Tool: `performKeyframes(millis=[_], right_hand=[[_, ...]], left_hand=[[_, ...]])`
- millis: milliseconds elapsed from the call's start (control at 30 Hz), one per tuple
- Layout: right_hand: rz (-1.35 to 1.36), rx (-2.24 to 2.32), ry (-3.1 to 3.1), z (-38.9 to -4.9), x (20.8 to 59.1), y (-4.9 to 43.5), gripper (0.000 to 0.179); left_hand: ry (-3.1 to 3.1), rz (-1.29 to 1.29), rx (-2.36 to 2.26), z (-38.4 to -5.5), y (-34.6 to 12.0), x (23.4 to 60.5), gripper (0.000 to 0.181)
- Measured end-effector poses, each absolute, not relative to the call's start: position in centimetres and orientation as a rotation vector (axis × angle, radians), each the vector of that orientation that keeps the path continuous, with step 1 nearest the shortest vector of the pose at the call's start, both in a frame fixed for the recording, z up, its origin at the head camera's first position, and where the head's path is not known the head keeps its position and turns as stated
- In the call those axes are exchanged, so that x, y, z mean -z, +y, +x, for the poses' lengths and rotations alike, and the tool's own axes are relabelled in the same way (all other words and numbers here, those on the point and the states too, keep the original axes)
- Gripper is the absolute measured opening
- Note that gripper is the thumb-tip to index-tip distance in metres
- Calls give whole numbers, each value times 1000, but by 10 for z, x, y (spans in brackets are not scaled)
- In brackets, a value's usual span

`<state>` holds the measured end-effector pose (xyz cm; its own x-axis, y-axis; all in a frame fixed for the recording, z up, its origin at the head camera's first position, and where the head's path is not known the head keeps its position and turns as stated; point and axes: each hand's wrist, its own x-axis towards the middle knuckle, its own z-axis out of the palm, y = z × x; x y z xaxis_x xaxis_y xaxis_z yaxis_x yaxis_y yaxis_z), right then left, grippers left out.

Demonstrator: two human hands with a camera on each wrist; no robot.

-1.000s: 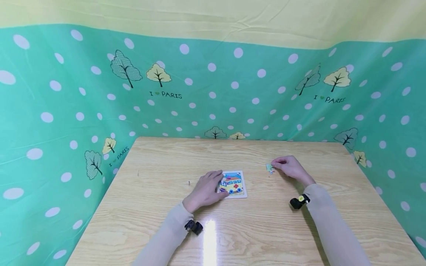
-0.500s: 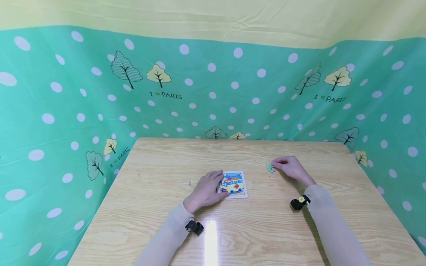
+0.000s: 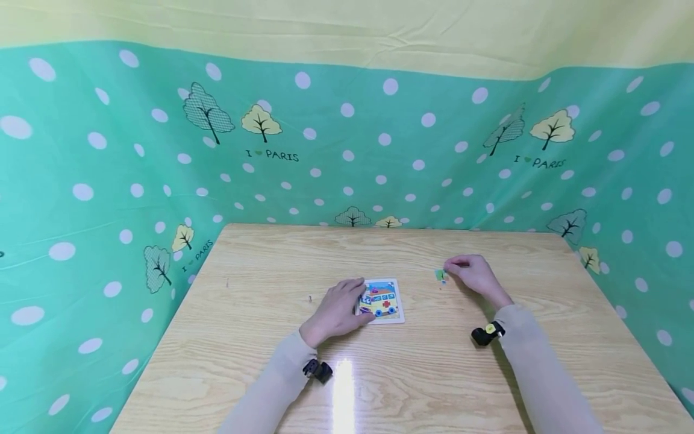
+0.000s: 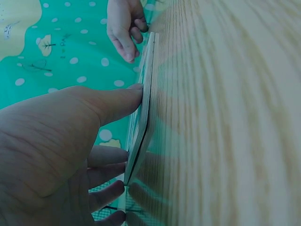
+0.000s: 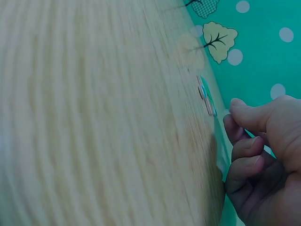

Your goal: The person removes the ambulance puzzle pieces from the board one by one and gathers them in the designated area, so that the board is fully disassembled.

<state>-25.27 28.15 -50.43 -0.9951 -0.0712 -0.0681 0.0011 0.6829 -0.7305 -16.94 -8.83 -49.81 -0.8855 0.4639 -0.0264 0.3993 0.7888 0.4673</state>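
A small jigsaw puzzle with a yellow ambulance picture and a white frame lies mid-table. My left hand rests on its left side, thumb on the near edge and loosely straight fingers toward the far edge, covering part of the picture. In the left wrist view the thumb touches the top of the board. Farther right, my right hand has its thumb and index fingertips together at the edge of a small green puzzle piece, its other fingers curled. In the right wrist view the piece shows nearly edge-on.
A tiny blue bit sits by the green piece. Small specks dot the wooden table left of the puzzle. A green dotted cloth hangs behind the table and along both sides.
Both hands stay almost where they were. The coloured patches at the right fingertips look slightly different, with a blue spot now showing below the green.
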Motion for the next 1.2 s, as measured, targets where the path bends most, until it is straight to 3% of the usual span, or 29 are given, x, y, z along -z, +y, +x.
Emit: performKeyframes(millis=[1200], right_hand=[[-295, 1226, 2724, -239, 502, 180, 23]], left_hand=[[2846, 703, -682, -171, -88, 502, 79]])
